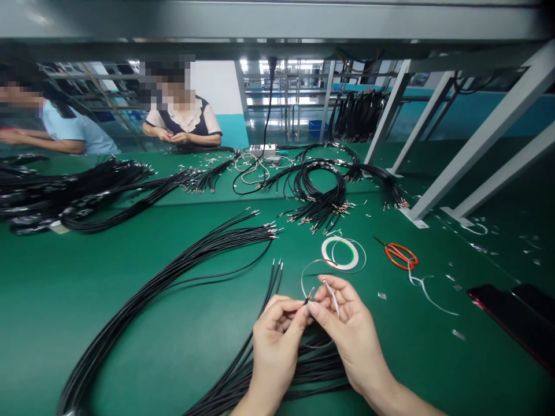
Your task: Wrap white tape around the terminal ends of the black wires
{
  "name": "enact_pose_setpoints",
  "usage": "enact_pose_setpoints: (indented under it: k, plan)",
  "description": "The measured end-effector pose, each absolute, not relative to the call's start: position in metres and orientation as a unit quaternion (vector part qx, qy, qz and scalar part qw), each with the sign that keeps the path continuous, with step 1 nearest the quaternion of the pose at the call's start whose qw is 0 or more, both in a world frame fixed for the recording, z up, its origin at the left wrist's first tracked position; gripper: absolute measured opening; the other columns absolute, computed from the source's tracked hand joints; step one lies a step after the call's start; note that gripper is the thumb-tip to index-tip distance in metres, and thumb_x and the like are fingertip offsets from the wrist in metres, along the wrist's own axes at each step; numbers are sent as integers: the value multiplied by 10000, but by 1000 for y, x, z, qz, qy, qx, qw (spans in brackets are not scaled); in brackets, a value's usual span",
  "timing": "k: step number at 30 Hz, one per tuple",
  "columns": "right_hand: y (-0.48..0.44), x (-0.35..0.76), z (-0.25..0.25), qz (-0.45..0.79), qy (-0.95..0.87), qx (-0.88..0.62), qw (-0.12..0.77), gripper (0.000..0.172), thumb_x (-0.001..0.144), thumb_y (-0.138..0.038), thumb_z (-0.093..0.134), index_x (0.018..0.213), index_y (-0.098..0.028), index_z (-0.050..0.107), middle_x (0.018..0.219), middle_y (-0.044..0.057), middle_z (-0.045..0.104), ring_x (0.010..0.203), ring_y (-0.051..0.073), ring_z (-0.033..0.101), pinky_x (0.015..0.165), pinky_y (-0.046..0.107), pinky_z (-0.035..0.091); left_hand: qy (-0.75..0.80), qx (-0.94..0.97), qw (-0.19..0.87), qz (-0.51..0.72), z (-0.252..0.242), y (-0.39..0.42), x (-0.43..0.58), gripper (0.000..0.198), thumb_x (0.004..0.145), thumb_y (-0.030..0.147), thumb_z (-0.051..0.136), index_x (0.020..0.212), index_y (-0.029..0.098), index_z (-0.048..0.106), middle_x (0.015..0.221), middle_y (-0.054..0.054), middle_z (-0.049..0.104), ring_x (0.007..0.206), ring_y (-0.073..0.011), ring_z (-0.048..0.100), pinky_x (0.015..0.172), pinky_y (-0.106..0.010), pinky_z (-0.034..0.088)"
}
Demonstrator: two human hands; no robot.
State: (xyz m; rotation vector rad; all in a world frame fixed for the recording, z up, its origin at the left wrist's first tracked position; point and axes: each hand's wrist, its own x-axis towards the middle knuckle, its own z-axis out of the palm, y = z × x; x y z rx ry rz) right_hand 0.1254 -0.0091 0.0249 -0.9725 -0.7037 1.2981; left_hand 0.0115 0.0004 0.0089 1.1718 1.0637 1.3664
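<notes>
My left hand [277, 335] pinches a black cable [306, 301] near its end, where a bit of red and bare wire shows. Against that end press the thumb and finger of my right hand [347, 323], with a narrow white strip [332, 296] caught between its fingers. A thin strand curves from my hands toward a flat white tape roll [325, 254] just beyond them. Beneath both hands runs a bundle of black cables [321, 370]; a few of its stripped ends stick up to the left of my hands.
Orange-handled scissors [401, 255] lie to the right of the roll. A long cable bundle [143, 294] bends across the left, and coiled cables [321, 185] lie farther back. Metal legs [459, 138] stand at right, near dark phone-like slabs [515, 318]. Two people [184, 121] sit opposite.
</notes>
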Motion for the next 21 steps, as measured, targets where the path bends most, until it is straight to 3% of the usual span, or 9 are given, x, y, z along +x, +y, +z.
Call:
enact_pose_setpoints:
  k: [4,10,21]
  plan:
    - [-10,126,24,559,-318,-429,634,382,748,-241,730,1090,-239,562,919,41,639,782,165,617,689,287,554,440,492,500,560,6,0,12,52,769,215,673,778,167,691,753,3,551,635,-117,612,605,-235,548]
    - [-11,126,22,526,-328,-456,639,324,760,-260,721,1042,-227,566,860,34,677,830,173,625,724,276,539,451,522,471,549,1,-3,12,53,789,209,656,826,186,687,789,6,532,676,-119,607,626,-232,538]
    - [-10,127,26,494,-350,-490,628,342,753,-273,725,1020,-224,517,714,-15,662,643,118,590,603,208,484,470,576,353,569,-3,-6,15,30,775,166,661,800,174,675,737,7,534,656,-115,575,571,-203,503]
